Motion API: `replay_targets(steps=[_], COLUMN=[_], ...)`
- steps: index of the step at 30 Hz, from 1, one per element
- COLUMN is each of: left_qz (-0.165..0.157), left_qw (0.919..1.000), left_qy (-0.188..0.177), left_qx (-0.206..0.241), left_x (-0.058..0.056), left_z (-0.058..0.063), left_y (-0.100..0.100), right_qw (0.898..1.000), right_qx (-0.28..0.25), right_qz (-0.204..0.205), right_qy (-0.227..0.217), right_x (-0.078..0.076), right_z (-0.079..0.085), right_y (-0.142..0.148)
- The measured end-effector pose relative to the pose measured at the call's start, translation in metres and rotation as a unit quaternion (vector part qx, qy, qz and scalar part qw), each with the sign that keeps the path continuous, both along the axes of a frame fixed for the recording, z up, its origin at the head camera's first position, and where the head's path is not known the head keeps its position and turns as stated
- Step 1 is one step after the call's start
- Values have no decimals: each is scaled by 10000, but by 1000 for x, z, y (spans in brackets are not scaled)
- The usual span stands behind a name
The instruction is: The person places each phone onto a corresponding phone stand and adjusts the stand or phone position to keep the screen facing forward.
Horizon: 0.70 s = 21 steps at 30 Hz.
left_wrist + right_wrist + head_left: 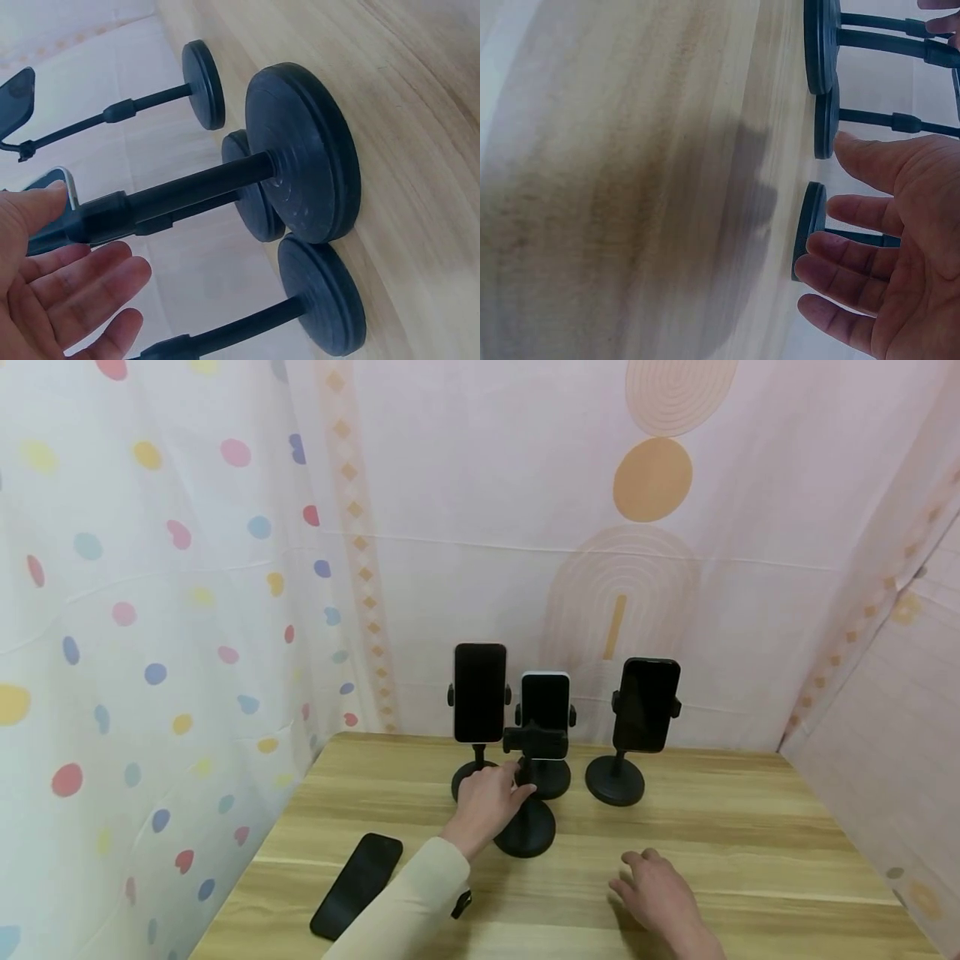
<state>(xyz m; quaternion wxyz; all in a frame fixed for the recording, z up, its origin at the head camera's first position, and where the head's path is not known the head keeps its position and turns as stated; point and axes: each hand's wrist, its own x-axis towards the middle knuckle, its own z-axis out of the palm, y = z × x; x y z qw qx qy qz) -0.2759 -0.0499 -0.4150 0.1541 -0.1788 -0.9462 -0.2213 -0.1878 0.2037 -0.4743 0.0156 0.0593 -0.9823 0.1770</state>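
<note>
A black phone stand without a phone (531, 832) stands upright at the front of the group, its clamp overlapping the white-edged phone (545, 702) behind. My left hand (480, 806) is at its pole, thumb and extended fingers on either side of the collar (105, 217) in the left wrist view; the fingers are not curled round it. My right hand (660, 893) hovers over the table at the right, fingers spread and slightly bent, holding nothing. In the right wrist view, its fingers (847, 281) overlap a stand base.
Behind stand more black stands with phones: a tall phone (480, 693) at left, the white-edged one in the middle, and a tilted phone (647, 705) at right. A black phone (357, 887) lies flat on the wooden table (750, 843), left of my left forearm. Curtains hang behind.
</note>
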Motion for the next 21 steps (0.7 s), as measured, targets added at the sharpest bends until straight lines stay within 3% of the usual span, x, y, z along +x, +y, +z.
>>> replay_targets(steps=[10,21], left_qz=[-24,211], left_qw=[9991,9985], left_qy=[418,470], left_qx=[-94,-173], left_x=[8,15], left_z=[7,22], left_y=[-4,-9], right_qw=[9998,9999], right_qx=[22,32], right_qz=[65,38], right_qy=[162,93], right_x=[-4,-11], right_z=[1,1], right_y=[-2,-6])
